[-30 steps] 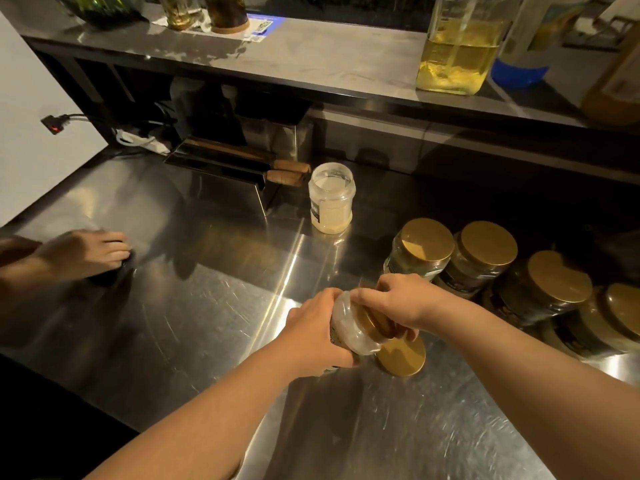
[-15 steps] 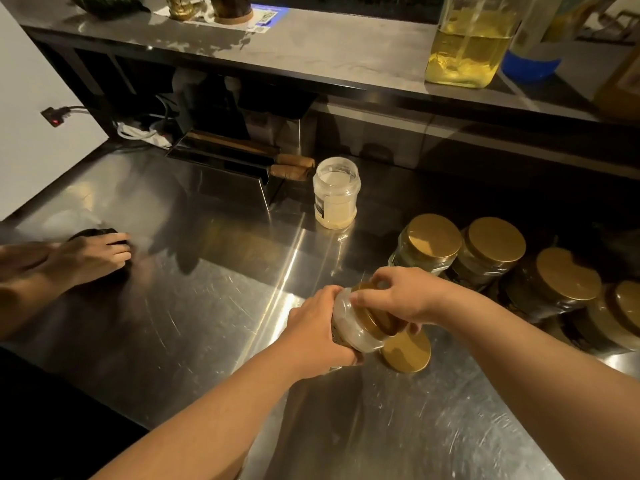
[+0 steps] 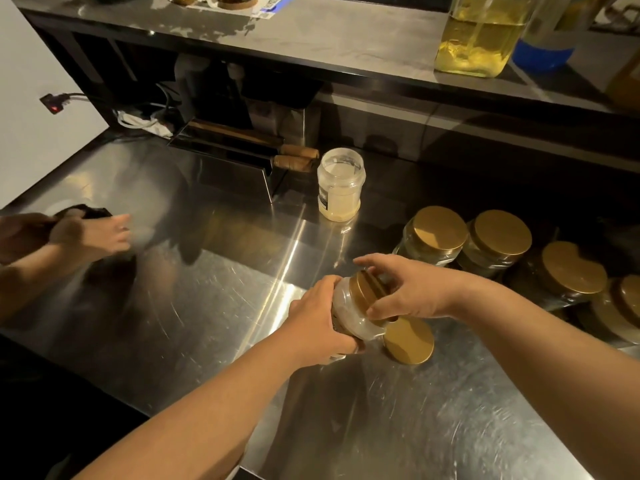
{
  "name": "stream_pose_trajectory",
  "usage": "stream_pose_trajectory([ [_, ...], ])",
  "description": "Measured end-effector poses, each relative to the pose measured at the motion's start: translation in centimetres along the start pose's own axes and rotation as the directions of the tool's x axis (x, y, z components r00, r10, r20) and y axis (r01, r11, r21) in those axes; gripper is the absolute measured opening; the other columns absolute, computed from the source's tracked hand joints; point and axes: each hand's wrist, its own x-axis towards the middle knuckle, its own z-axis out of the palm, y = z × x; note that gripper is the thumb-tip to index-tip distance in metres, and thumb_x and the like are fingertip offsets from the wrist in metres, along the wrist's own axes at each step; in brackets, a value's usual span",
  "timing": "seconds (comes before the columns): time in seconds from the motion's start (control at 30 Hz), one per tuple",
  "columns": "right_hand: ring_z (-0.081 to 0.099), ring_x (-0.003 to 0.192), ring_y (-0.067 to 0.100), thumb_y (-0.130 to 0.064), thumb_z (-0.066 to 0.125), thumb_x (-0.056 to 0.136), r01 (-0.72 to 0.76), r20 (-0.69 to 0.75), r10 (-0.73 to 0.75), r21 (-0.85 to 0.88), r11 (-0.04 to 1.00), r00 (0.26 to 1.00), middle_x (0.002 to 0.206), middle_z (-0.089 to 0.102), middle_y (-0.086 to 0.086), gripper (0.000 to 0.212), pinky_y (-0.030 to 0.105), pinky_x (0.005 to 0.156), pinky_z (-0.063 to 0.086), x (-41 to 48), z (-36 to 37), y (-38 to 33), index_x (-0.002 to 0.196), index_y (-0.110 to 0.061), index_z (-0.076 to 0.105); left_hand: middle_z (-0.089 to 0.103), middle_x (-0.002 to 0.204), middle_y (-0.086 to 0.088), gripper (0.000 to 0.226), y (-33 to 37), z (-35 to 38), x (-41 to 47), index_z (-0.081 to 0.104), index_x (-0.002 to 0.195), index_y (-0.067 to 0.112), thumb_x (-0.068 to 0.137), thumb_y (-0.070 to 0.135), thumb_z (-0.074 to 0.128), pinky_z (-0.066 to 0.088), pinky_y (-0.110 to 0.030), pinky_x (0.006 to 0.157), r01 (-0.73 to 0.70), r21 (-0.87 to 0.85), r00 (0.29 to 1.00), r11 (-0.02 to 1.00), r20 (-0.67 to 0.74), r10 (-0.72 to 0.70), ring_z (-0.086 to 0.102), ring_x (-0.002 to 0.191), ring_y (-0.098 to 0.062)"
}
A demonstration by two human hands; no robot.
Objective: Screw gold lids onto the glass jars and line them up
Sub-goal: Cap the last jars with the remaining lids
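Observation:
My left hand grips a clear glass jar, tilted with its mouth to the right, over the steel counter. A gold lid sits on the jar's mouth. My right hand is around that lid, thumb below and fingers spread above it. A loose gold lid lies flat on the counter just right of the jar. Several lidded jars stand in a row at the right. One jar without a gold lid stands farther back.
Another person's hand rests on a dark object at the counter's left edge. Two knives with wooden handles lie in a steel rack at the back. A shelf above carries a container of yellow liquid.
My right hand has loosened on the lid, its fingers now spread and turned around it. The other person's hand at the left has shifted, blurred. The view moved slightly closer.

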Motion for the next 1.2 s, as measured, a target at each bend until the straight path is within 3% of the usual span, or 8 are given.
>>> stream_pose_trajectory([
  [0.3,0.074,0.050,0.021,-0.093,0.026,0.087,-0.359,-0.232,0.328,-0.108,0.927,0.916,0.090,0.069,0.009,0.086,0.023,0.044,0.054,1.3,2.6,-0.3,0.121,-0.019,0.056,0.042,0.130,0.022,0.103,0.5,0.2,-0.3,0.027,0.148,0.049,0.074,0.042,0.099,0.043,-0.039,0.105,-0.044,0.041,0.999,0.998,-0.001,0.044,0.039,0.119,-0.014],
  [0.4,0.076,0.056,0.026,-0.097,0.007,0.080,-0.490,-0.186,0.469,-0.087,0.868,0.864,0.074,0.074,0.015,0.108,0.029,0.050,0.056,0.8,2.8,-0.9,0.105,-0.005,0.059,0.039,0.128,0.022,0.103,0.9,0.3,-0.5,0.029,0.151,0.044,0.075,0.041,0.099,0.043,-0.042,0.110,-0.056,0.053,0.998,0.997,-0.008,0.056,0.037,0.116,-0.013],
  [0.47,0.080,0.075,0.031,-0.098,0.012,0.080,-0.493,-0.136,0.482,-0.067,0.867,0.866,0.109,0.076,0.021,0.115,0.035,0.056,0.058,0.4,2.0,-1.3,0.143,-0.010,0.051,0.040,0.126,0.023,0.103,1.1,0.3,-0.6,0.030,0.151,0.043,0.075,0.041,0.099,0.043,-0.042,0.111,-0.051,0.051,0.999,0.997,-0.017,0.051,0.037,0.115,-0.013],
  [0.57,0.058,0.131,0.038,-0.071,0.069,0.089,-0.186,-0.039,0.185,-0.026,0.982,0.982,0.159,0.040,0.009,0.091,0.043,0.086,0.063,-0.3,0.3,-1.2,0.161,-0.038,0.026,0.038,0.117,0.032,0.099,0.8,0.1,-0.7,0.030,0.147,0.046,0.074,0.039,0.096,0.044,-0.041,0.108,-0.044,0.027,0.999,0.999,-0.017,0.045,0.039,0.116,-0.010],
  [0.67,0.059,0.124,0.028,-0.037,0.091,0.078,-0.068,0.026,0.068,-0.001,0.998,0.997,0.148,0.048,0.002,0.089,0.032,0.085,0.061,-0.6,-0.2,-0.7,0.147,-0.047,0.036,0.038,0.117,0.030,0.098,0.8,0.1,-0.8,0.030,0.144,0.048,0.073,0.039,0.096,0.049,-0.044,0.110,-0.043,0.028,0.999,0.999,-0.008,0.043,0.038,0.114,-0.008],
  [0.97,0.079,0.061,0.031,-0.096,0.021,0.084,-0.499,-0.109,0.490,-0.088,0.862,0.865,0.080,0.078,0.020,0.107,0.036,0.055,0.062,1.3,2.0,-0.1,0.126,-0.004,0.055,0.044,0.134,0.019,0.103,1.5,0.4,-1.0,0.032,0.153,0.040,0.076,0.041,0.101,0.043,-0.041,0.110,-0.058,0.082,0.998,0.995,-0.026,0.060,0.037,0.117,-0.012],
  [1.07,0.081,0.075,0.033,-0.103,0.018,0.074,-0.479,-0.081,0.475,-0.035,0.877,0.876,0.111,0.077,0.020,0.121,0.036,0.052,0.061,0.9,1.6,0.0,0.144,-0.009,0.050,0.041,0.130,0.021,0.101,1.4,0.3,-0.9,0.033,0.151,0.041,0.075,0.042,0.100,0.042,-0.041,0.111,-0.059,0.069,0.998,0.996,-0.034,0.062,0.037,0.115,-0.012],
  [1.2,0.058,0.127,0.030,-0.071,0.081,0.069,-0.059,-0.035,0.059,-0.009,0.998,0.998,0.151,0.045,0.002,0.105,0.041,0.090,0.064,0.2,0.6,0.5,0.156,-0.039,0.032,0.040,0.130,0.022,0.099,1.0,0.4,-0.8,0.030,0.147,0.046,0.075,0.039,0.098,0.047,-0.042,0.110,-0.048,0.046,0.998,0.998,-0.034,0.049,0.037,0.116,-0.012],
])
